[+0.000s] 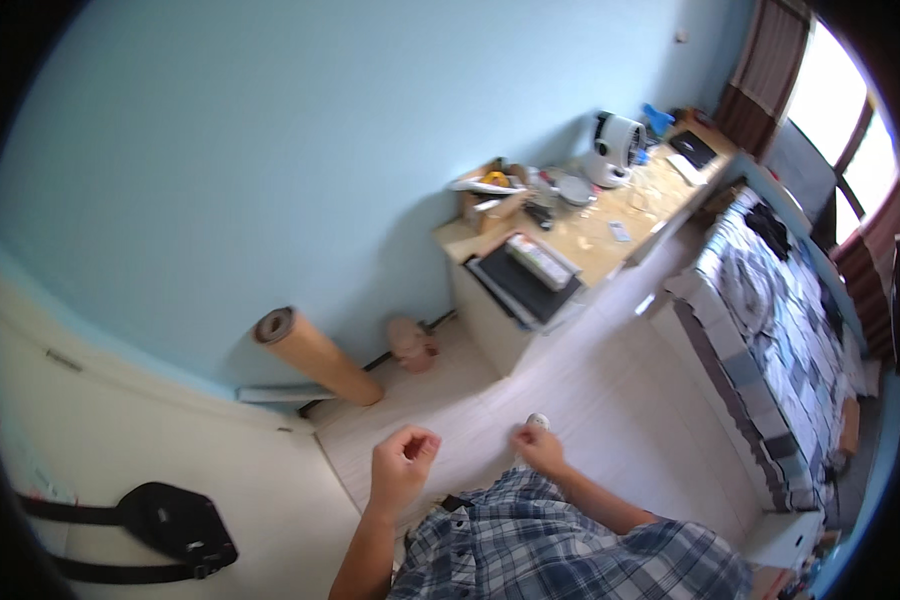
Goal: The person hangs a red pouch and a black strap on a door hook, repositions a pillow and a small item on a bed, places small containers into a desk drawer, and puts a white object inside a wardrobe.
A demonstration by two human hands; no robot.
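My left hand [403, 469] is raised in front of my plaid shirt [510, 532], its fingers curled loosely towards the palm with nothing visible in them. To its right, my right hand [538, 448] is also curled, slightly blurred, above a white shoe [538, 421]; whether its fingers are fully closed cannot be told. Neither hand touches any object. Beyond them, a rolled brown mat or sheet [326, 365] leans against the blue wall. A pinkish object [412, 345] stands on the floor between the roll and the desk.
Along the wall runs a wooden desk [604, 232] with a white fan [615, 150], a cluttered cardboard box [487, 214] and a long box [544, 261] on a black item. A bed [780, 352] stands at right. A black bag [180, 525] hangs on the door [285, 517] at left.
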